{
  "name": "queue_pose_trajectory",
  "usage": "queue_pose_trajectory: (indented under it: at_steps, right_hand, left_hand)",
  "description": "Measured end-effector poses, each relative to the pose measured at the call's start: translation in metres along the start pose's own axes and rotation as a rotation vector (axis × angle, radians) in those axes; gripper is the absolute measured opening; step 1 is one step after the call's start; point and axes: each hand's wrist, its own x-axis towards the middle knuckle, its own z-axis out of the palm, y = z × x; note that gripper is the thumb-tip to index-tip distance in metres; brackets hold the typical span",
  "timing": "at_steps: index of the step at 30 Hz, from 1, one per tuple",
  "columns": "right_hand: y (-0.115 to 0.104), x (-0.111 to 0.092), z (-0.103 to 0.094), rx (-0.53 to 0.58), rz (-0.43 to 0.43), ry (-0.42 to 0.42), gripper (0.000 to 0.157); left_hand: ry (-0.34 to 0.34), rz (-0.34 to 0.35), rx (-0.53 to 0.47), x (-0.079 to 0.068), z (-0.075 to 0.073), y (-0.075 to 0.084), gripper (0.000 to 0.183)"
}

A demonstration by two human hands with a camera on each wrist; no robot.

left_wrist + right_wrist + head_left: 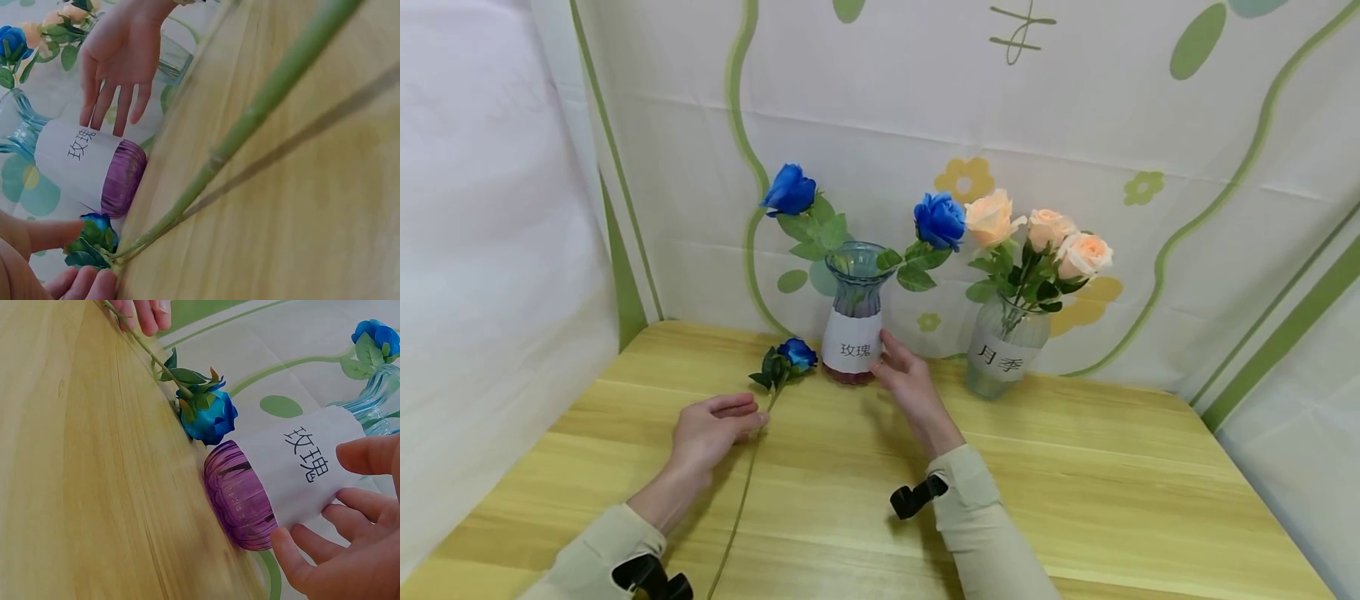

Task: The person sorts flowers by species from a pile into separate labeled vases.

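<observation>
A single blue rose [797,354] lies on the table with its long thin stem [743,492] running toward the near edge. My left hand [715,429] is beside the upper stem, thumb and fingers apart and fingertips right at it. To the right of that bloom stands a fluted glass vase [240,497], blue above and purple at the base, with a white label [853,343] of black characters. Two blue roses lean out of it, one left [790,190] and one right [940,221]. My right hand [917,392] is at the vase's right side, fingers extended, fingertips close against the label.
Further right stands a clear glass vase [988,387] with its own white label, holding several peach roses [1051,229]. Behind both vases hangs a white printed cloth [865,83]. White cloth [497,208] also closes off the left side of the wooden table [1112,492].
</observation>
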Motion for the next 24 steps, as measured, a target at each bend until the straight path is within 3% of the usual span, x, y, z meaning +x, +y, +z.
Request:
queue_pose_trajectory:
  at_steps: [8, 19, 24]
  right_hand:
    - [0.0006, 0.0006, -0.0015, 0.005, -0.001, -0.005, 0.066]
    - [0.0010, 0.0012, -0.0016, 0.006, 0.011, -0.007, 0.066]
    - [0.0015, 0.0015, -0.0022, 0.008, 0.008, -0.008, 0.066]
  left_hand:
    - [-0.059, 0.064, 0.315, -0.0048, -0.0013, 0.0032, 0.063]
    - [-0.072, 0.105, 0.439, -0.0010, -0.0022, 0.0057, 0.049]
    - [-0.072, 0.099, 0.402, 0.0008, -0.0008, 0.0066, 0.043]
